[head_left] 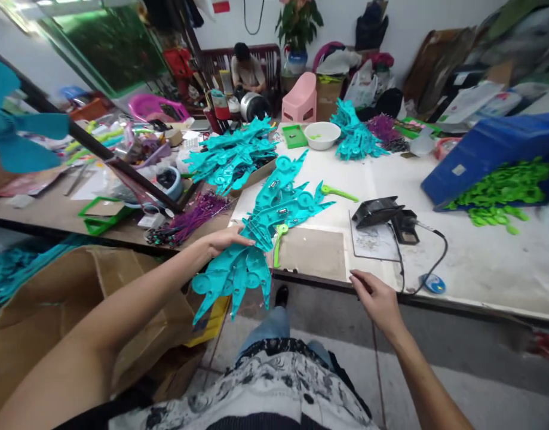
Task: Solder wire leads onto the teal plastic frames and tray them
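Note:
My left hand point(229, 239) is closed on a bunch of teal plastic parts point(238, 272) with pointed, wing-like ends and round discs. The lower ends of this bunch hang past the table's front edge. More teal parts point(283, 203) lie just beyond it on the table, and I cannot tell where the held ones end. My right hand point(379, 301), empty with its fingers slightly bent and apart, hovers by the front edge. Between the hands lie a green plastic lever point(279, 245) and a brown board point(313, 253); another green lever point(340, 193) rests farther back.
A black device with a cable point(377, 212) stands on the right. Beyond it, a blue bin point(493, 149) spills green pieces. Teal piles point(238, 152) and a white bowl point(322, 135) are at the back. A cardboard box point(77, 286) stands lower left; a person point(250, 71) sits far back.

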Demonstrator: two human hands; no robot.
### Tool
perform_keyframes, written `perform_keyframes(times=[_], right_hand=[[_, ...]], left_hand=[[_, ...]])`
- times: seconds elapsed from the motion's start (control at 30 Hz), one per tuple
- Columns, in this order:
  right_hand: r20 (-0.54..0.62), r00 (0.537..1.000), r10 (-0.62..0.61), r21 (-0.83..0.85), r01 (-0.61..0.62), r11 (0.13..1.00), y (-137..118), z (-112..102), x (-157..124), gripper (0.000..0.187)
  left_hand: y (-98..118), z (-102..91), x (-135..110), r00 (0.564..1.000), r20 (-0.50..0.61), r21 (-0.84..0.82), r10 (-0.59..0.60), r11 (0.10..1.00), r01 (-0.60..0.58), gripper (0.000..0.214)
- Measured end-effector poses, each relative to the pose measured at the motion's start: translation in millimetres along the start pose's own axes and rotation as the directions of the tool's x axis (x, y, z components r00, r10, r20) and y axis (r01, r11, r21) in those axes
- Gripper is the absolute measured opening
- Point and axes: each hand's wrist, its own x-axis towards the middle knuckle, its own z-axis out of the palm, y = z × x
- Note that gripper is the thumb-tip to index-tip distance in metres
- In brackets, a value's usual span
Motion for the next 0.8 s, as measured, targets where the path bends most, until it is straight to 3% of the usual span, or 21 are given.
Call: perform_keyframes(times=[0.07, 0.13, 0.2, 0.33, 0.37, 0.43, 0.47, 0.53, 0.6, 0.63, 0.67, 0.7, 0.73, 0.8], right_hand=[[0.003, 0.999, -0.040, -0.004, 0.040, 0.999, -15, 19, 27, 0.033], [-0.029, 0.993, -0.114, -0.035, 0.113, 0.993, -31, 25, 52, 0.028], [-0.096, 0.968, -0.233, -0.089, 0.224, 0.970, -49, 15, 78, 0.020], [-0.184, 0.859, -0.477, -0.247, 0.429, 0.869, -94, -28, 142, 0.017], [-0.130, 0.851, -0.508, -0.251, 0.468, 0.848, -106, -36, 161, 0.019], [0.114, 0.841, -0.529, -0.174, 0.541, 0.823, -130, -39, 200, 0.031], [0.266, 0.815, -0.515, -0.109, 0.557, 0.824, -141, -34, 218, 0.039], [0.554, 0.713, -0.430, 0.006, 0.513, 0.858, -156, -13, 247, 0.055], [0.772, 0.559, -0.302, 0.065, 0.403, 0.913, -164, 14, 262, 0.065], [0.829, 0.497, -0.256, 0.082, 0.344, 0.935, -164, 25, 265, 0.065], [0.857, 0.465, -0.224, 0.097, 0.283, 0.954, -163, 34, 265, 0.064], [0.859, 0.468, -0.208, 0.114, 0.222, 0.968, -160, 40, 263, 0.061], [0.843, 0.501, -0.198, 0.136, 0.157, 0.978, -156, 42, 259, 0.057], [0.781, 0.604, -0.158, 0.189, 0.011, 0.982, -146, 39, 252, 0.049]], left_hand=[[17, -13.6, 18, 0.992, 0.072, 0.111, -0.105, 0.989, 0.096, 0.034], [35, -23.6, 31, 0.984, 0.117, 0.171, -0.136, 0.979, 0.115, 0.031], [54, -29.8, 38, 0.973, 0.138, 0.253, -0.187, 0.956, 0.148, 0.032], [96, -27.6, 39, 0.947, 0.119, 0.533, -0.300, 0.824, 0.194, 0.037], [107, -23.1, 38, 0.937, 0.122, 0.608, -0.329, 0.771, 0.191, 0.036], [128, -8.7, 37, 0.903, 0.133, 0.734, -0.409, 0.652, 0.188, 0.032], [137, 0.7, 37, 0.884, 0.125, 0.776, -0.450, 0.600, 0.196, 0.031], [154, 20.9, 40, 0.864, 0.058, 0.808, -0.500, 0.532, 0.253, 0.028], [166, 39.1, 49, 0.891, -0.055, 0.790, -0.451, 0.526, 0.314, 0.020], [171, 46.6, 55, 0.914, -0.111, 0.786, -0.390, 0.528, 0.321, 0.014], [176, 53.2, 62, 0.939, -0.155, 0.796, -0.307, 0.525, 0.302, 0.010], [180, 59.6, 70, 0.961, -0.183, 0.820, -0.208, 0.507, 0.266, 0.014], [185, 66.5, 78, 0.976, -0.194, 0.852, -0.102, 0.475, 0.219, 0.021], [196, 85.5, 96, 0.981, -0.183, 0.914, 0.067, 0.380, 0.145, 0.036]])
